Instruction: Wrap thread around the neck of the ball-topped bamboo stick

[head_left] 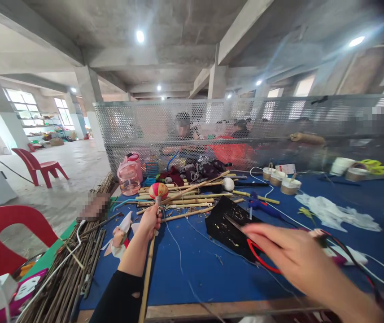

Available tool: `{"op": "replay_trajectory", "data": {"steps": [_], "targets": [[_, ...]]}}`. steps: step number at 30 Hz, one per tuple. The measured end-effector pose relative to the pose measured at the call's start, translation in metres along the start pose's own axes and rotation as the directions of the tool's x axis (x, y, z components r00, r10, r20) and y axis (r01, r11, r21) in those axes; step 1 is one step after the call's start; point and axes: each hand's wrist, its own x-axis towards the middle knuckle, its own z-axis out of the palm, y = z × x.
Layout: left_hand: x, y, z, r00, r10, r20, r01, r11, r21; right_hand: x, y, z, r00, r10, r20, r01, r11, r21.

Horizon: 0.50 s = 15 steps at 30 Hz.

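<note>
My left hand (150,222) is closed around a thin bamboo stick (148,278). On top of the stick, just above my fingers, sits a ball patterned in red and yellow (158,191), with grey wrapping or cord below it. Scissors with red handles (261,256) are in my right hand (289,255), their blades pointing left over a black sheet (224,222) strewn with small scraps. A blue glue gun (261,205) lies just beyond the scissors. Loose thin thread (179,255) trails across the blue table near the stick.
Bamboo sticks (192,197) and a white ball (228,184) lie ahead. A pink bottle (129,177) stands at the back left, by a perforated metal screen (145,121). Dark twigs (60,282) line the left edge. White plastic (340,213) and small tubs (290,185) are at right.
</note>
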Motion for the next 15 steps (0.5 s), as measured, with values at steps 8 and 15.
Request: {"op": "replay_trajectory", "data": {"steps": [8, 15], "targets": [[0.002, -0.005, 0.002, 0.999, -0.051, 0.001, 0.051, 0.999, 0.0, 0.115, 0.023, 0.122, 0.92, 0.107, 0.378, -0.163, 0.979, 0.12], [0.002, -0.003, 0.002, 0.997, -0.073, -0.006, 0.073, 0.997, 0.015, 0.177, 0.021, 0.193, 0.911, 0.361, 0.2, -0.371, 0.928, 0.014]]}}
